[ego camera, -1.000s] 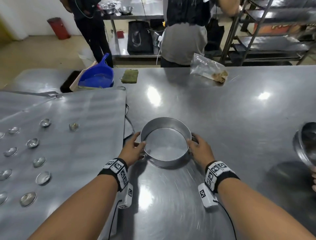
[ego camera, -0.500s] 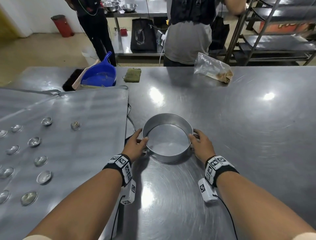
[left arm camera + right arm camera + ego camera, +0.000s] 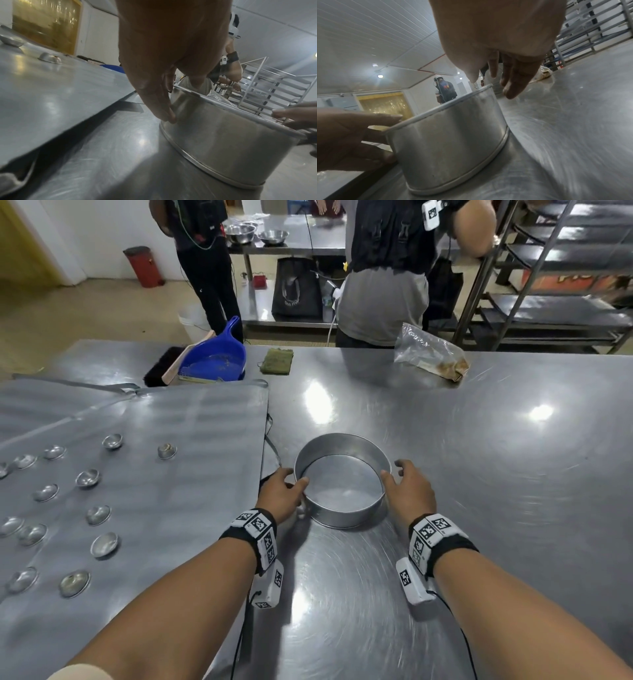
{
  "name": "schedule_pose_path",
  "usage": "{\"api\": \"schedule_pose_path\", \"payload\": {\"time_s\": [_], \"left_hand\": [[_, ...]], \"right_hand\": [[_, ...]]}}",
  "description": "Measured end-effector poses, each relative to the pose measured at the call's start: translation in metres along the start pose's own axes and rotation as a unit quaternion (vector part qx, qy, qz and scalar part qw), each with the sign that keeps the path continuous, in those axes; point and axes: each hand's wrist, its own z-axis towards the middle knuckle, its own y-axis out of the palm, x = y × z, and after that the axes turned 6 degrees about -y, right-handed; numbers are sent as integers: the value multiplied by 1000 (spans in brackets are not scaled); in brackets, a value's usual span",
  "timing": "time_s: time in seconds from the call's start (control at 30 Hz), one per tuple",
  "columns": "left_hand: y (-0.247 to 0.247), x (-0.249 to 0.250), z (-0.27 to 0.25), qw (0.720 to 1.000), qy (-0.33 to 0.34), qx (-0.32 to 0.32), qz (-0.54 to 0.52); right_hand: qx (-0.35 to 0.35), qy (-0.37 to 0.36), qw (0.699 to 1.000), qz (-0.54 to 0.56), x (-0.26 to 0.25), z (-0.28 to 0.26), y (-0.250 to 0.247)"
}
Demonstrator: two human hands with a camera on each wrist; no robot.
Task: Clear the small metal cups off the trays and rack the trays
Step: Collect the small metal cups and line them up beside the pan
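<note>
A large flat metal tray (image 3: 178, 508) lies on the left of the steel table, with several small metal cups (image 3: 104, 544) scattered on it, one near its middle (image 3: 166, 451). Right of the tray stands an empty round metal pan (image 3: 342, 510). My left hand (image 3: 281, 491) holds the pan's left wall, thumb on the rim and fingers (image 3: 163, 108) pressed on the outside. At the pan's right side is my right hand (image 3: 407, 491). Its thumb meets the rim, and its fingers (image 3: 513, 83) are spread clear of the wall. The left wrist view shows the tray's edge (image 3: 51, 94) and a cup (image 3: 49, 58).
Along the far edge of the table are a blue dustpan (image 3: 215, 361) with a brush (image 3: 161, 366), a green sponge (image 3: 276, 361) and a plastic bag (image 3: 431, 354). Two people (image 3: 383, 285) stand beyond the table. A tray rack (image 3: 565, 285) stands at the back right.
The camera has tilted up, so the bowl at the right edge is out of view. Both hands stay at the pan. The right fingers have come slightly off its wall.
</note>
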Motion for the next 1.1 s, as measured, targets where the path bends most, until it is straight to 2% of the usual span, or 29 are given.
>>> {"api": "schedule_pose_path", "payload": {"time_s": [0.13, 0.27, 0.57, 0.7, 0.97, 1.1], "left_hand": [[-15, -3, -19, 1000, 2, -9, 11], [-48, -12, -39, 1000, 2, 8, 24], [-153, -77, -80, 997, 3, 62, 49], [-210, -115, -94, 994, -2, 85, 74], [-309, -192, -113, 979, -41, 130, 154], [-339, -221, -111, 972, -74, 98, 202]], "right_hand": [[36, -49, 998, 0, -22, -10, -1], [30, -114, 992, 37, -57, -27, 15], [-66, -198, 977, 46, -146, -84, 92], [-112, -213, 969, 53, -186, -113, 134], [-243, -251, 937, 5, -263, -172, 214], [-278, -260, 925, -26, -290, -195, 249]]}}
